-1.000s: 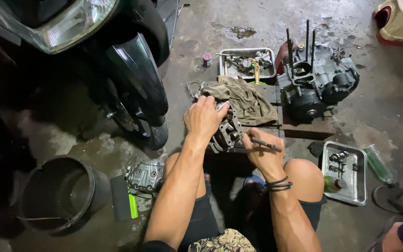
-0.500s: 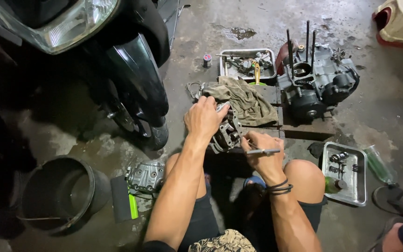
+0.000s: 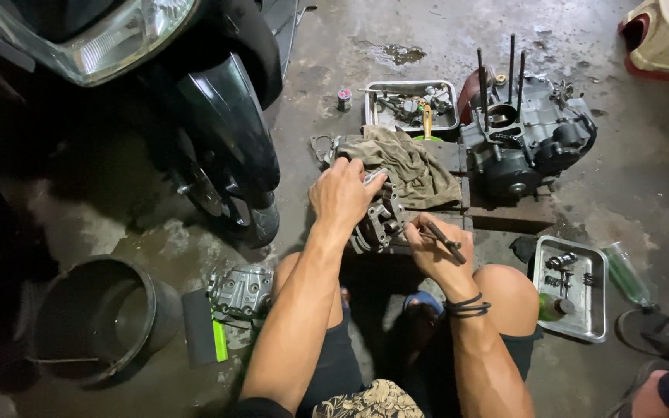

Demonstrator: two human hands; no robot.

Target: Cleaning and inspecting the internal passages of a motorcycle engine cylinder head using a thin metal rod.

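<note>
My left hand (image 3: 341,195) grips a grey metal engine part (image 3: 381,220), holding it upright on the floor in front of my knees. My right hand (image 3: 433,249) is closed on a thin dark rod-like tool (image 3: 444,240), whose tip sits against the right side of the part. A dirty olive rag (image 3: 408,166) lies just beyond both hands. A black band circles my right wrist.
An engine block (image 3: 524,139) with upright studs stands on a board at the back right. Metal trays (image 3: 410,104) (image 3: 574,288) hold small parts. A scooter's front wheel (image 3: 226,162) stands left, a black bucket (image 3: 98,317) lower left, a green bottle (image 3: 627,272) right.
My right hand has turned the tool from lying flat, pointing right, to angled in toward the engine part. My left hand stays on the part.
</note>
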